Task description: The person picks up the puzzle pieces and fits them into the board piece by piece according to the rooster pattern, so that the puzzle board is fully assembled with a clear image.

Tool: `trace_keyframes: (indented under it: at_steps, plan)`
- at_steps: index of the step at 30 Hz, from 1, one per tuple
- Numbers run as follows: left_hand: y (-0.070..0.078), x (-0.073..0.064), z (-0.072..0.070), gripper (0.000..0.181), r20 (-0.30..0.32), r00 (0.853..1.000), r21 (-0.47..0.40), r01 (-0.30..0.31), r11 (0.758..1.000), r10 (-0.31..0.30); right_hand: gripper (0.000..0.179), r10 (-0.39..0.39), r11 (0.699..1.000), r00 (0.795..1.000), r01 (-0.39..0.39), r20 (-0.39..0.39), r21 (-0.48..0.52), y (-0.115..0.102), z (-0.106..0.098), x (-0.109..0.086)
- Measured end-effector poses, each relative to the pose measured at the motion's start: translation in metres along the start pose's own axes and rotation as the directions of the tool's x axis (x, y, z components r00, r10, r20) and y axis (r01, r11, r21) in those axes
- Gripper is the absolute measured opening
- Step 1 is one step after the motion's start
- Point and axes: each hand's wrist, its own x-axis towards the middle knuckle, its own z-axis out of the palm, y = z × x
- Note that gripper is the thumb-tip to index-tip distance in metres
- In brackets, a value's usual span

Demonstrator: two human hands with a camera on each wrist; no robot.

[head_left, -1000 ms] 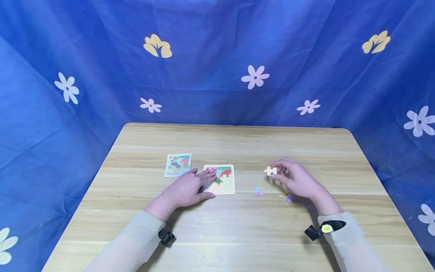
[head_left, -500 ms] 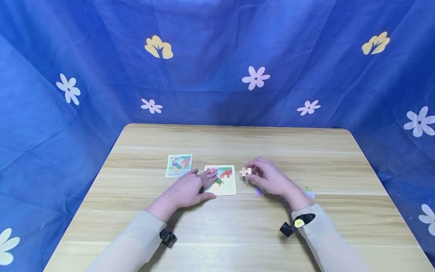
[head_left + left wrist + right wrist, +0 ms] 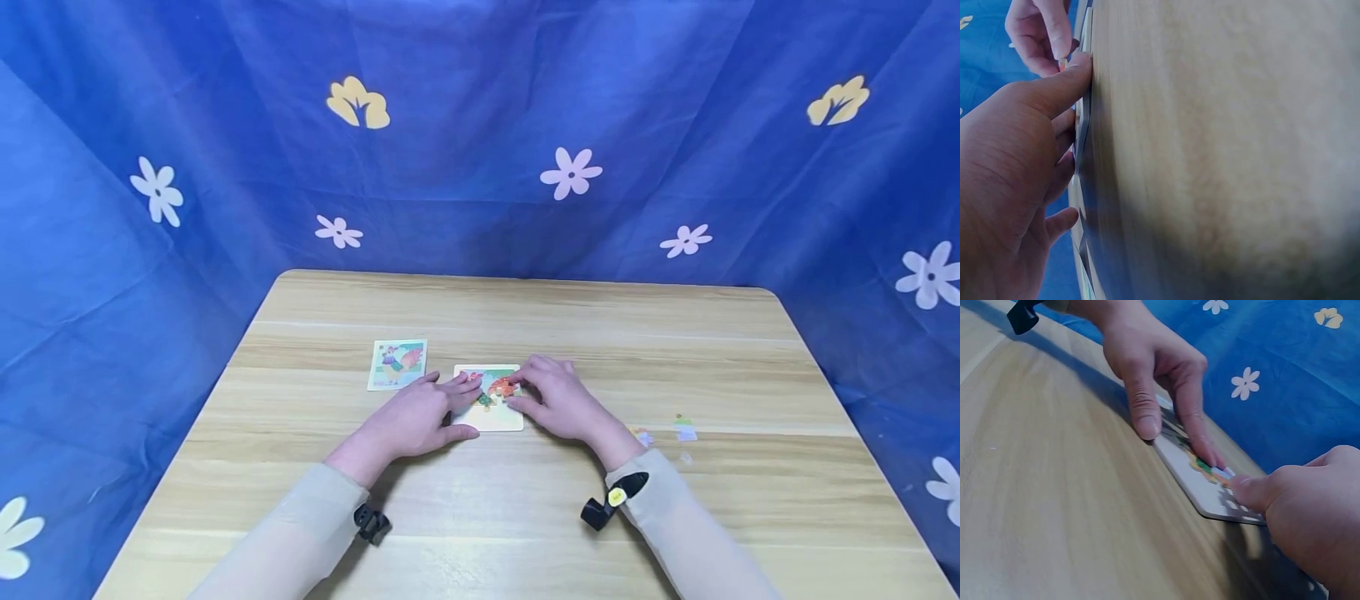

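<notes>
A small square puzzle board lies flat on the table, its upper part filled with a colourful picture and its lower part pale and bare. My left hand rests on the board's left side with fingers extended, covering part of the picture. At the board's right side, my right hand pinches a jigsaw piece between thumb and fingers, low over the tray. Only an orange sliver of that jigsaw piece shows in the left wrist view; my fingers hide the rest.
A square picture card lies to the left behind my left hand. On the right, a loose green and lilac piece lies on the wooden table, and another piece is partly hidden by my right wrist. Blue flowered cloth hangs behind.
My right hand has carried the jigsaw piece leftward from the right of the table to the board's right side. My left hand has stayed on the board.
</notes>
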Motion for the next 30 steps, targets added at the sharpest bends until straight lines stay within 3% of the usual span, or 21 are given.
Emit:
trace_keyframes:
  at_steps: [24,30]
  plan:
    - [-0.0042,-0.0002,0.0040,0.073,-0.017,1.000,-0.009,-0.003,1.000,0.003,0.036,-0.041,0.998,0.999,0.042,0.017,-0.049,-0.0034,0.0091,0.0057]
    - [-0.0030,0.0001,0.0041,0.073,-0.009,1.000,-0.007,-0.002,1.000,0.002,0.026,-0.076,0.996,0.996,0.074,-0.036,-0.049,0.0010,0.0100,0.0055]
